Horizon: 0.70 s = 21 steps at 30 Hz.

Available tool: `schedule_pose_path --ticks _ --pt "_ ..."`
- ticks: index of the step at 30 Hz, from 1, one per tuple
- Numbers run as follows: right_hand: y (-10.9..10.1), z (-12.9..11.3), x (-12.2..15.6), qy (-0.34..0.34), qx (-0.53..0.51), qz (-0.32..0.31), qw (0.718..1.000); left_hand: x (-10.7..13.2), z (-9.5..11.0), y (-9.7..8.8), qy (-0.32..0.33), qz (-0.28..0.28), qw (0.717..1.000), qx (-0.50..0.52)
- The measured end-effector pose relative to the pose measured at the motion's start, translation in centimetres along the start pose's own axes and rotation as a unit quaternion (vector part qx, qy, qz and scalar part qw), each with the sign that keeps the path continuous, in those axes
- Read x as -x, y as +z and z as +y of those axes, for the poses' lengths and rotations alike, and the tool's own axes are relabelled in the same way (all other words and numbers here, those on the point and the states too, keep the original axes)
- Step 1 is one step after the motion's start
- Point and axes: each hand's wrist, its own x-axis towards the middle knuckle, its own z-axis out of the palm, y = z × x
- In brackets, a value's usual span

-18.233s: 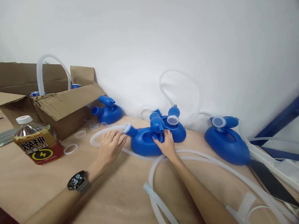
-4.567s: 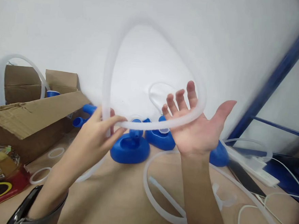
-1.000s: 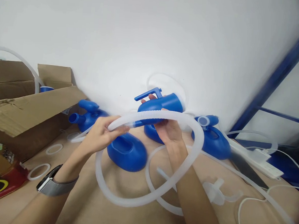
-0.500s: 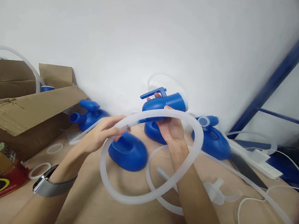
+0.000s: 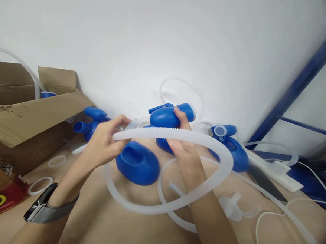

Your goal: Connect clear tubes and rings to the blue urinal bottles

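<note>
My left hand (image 5: pixel 107 140) is closed around a translucent white hose (image 5: pixel 164 133), near a clear fitting (image 5: pixel 133 124) beyond the fingers. From there the hose arcs rightward, across the front of my right wrist, and loops back low. My right hand (image 5: pixel 182 136) grips a blue urinal bottle (image 5: pixel 165 116), thumb on top by its wide mouth, which points right. A blue handle (image 5: pixel 160 107) shows at its far side. The hose hides part of its underside, where more blue plastic shows; I cannot tell if that is a separate bottle. Below my left hand stands another blue bottle (image 5: pixel 137 165).
At left are an open cardboard box (image 5: pixel 35 116), a blue bottle (image 5: pixel 91 126), clear rings (image 5: pixel 40 186) and a red-yellow package (image 5: pixel 1 196). On the right are a blue bottle (image 5: pixel 235 153), a clear capped fitting (image 5: pixel 231 206), a power strip (image 5: pixel 284 179) and cables.
My left hand has shifted left and up with the hose, and the clear fitting now shows past its fingers. The held bottle has dropped slightly and turned, with my right thumb now over it.
</note>
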Motion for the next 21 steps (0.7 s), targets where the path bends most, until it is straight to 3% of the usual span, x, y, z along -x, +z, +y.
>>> schedule_pose_path --ticks 3,6,15,21 --pt "-0.1 -0.4 -0.2 0.038 -0.04 0.002 0.998 -0.1 -0.2 -0.3 0.057 -0.037 0.995 -0.07" --pt "-0.1 -0.8 0.2 0.016 -0.034 -0.019 0.999 -0.1 -0.1 -0.1 0.084 -0.06 0.99 -0.097" --pt "0.0 -1.8 0.9 0.01 -0.048 -0.07 0.996 0.8 0.1 0.8 0.148 0.032 0.982 -0.112" --pt "0.1 -1.8 1.0 0.018 -0.054 -0.044 0.997 0.8 -0.2 0.9 0.184 0.021 0.974 -0.127"
